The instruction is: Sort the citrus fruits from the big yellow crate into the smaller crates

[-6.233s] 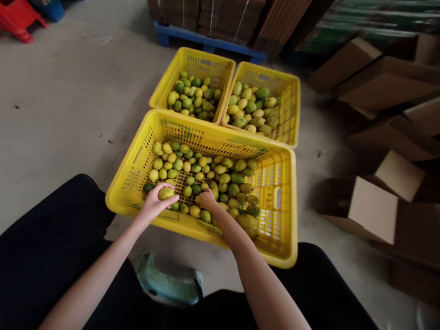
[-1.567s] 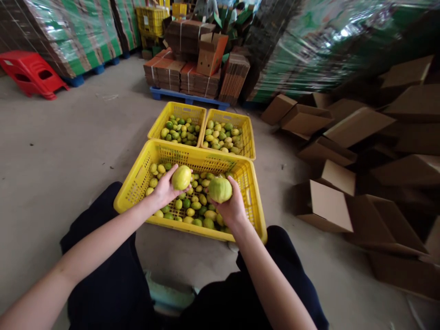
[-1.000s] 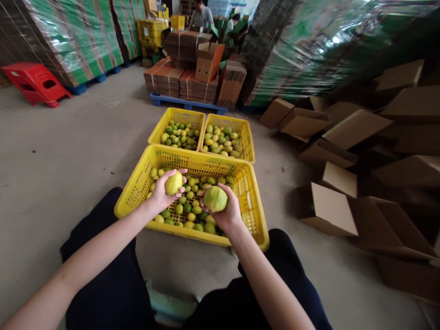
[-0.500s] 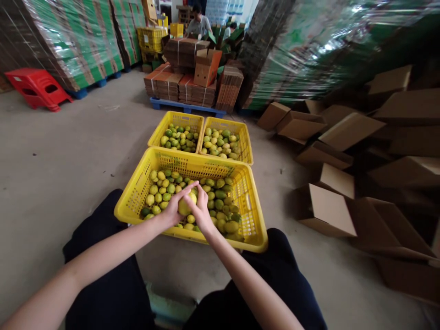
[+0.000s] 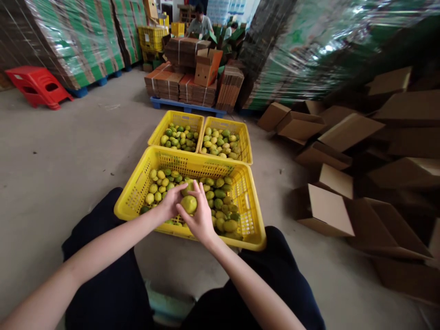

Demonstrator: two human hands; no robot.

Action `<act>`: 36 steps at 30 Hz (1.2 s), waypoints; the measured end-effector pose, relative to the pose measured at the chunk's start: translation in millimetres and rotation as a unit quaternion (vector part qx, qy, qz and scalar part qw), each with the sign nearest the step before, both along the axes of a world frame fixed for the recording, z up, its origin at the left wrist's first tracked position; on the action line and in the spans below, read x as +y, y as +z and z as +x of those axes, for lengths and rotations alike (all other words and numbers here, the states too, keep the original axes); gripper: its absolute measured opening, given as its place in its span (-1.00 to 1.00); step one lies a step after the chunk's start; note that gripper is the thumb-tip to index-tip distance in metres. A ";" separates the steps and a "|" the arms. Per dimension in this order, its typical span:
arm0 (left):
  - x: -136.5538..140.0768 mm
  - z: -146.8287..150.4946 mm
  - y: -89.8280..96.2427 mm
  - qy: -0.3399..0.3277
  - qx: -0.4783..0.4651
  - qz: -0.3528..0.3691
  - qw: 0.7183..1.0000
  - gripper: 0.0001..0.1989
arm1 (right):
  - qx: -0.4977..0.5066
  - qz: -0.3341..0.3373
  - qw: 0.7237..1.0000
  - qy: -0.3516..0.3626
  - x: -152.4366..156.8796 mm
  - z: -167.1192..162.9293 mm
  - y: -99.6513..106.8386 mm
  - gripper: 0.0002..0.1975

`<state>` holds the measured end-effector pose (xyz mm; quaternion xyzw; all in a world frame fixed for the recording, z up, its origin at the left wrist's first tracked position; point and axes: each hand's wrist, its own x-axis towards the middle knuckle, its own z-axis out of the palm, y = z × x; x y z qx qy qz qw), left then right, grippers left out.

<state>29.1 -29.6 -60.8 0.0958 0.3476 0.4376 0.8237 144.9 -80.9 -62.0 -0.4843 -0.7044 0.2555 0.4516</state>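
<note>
My right hand (image 5: 202,215) is closed around a yellow-green lemon (image 5: 189,205), cupped between thumb and fingers with its near side showing. Just beyond it, my left hand (image 5: 172,201) grips a second lemon (image 5: 187,187), partly covered by the right fingers. Both hands are close together over a large yellow plastic crate (image 5: 137,188) in front of my knees. Inside, yellower lemons (image 5: 153,188) lie on the left and greener lemons (image 5: 220,194) on the right. My forearms and hands hide part of the crate's contents.
Two smaller yellow crates (image 5: 249,142) of lemons adjoin the far side. Behind them, flattened cartons (image 5: 165,82) are stacked on a blue pallet (image 5: 187,108). Open cardboard boxes (image 5: 330,208) pile up at right. A red stool (image 5: 37,87) stands at left; a person (image 5: 201,25) is at the back.
The right hand has turned and now shows a lemon in its palm. A second lemon has come into view in the left hand, behind the first.
</note>
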 end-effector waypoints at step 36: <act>11.3 -21.3 26.6 -0.048 -0.030 0.128 0.990 -0.62 | 0.517 -0.319 0.790 0.079 42.0 57.4 51.2 -0.70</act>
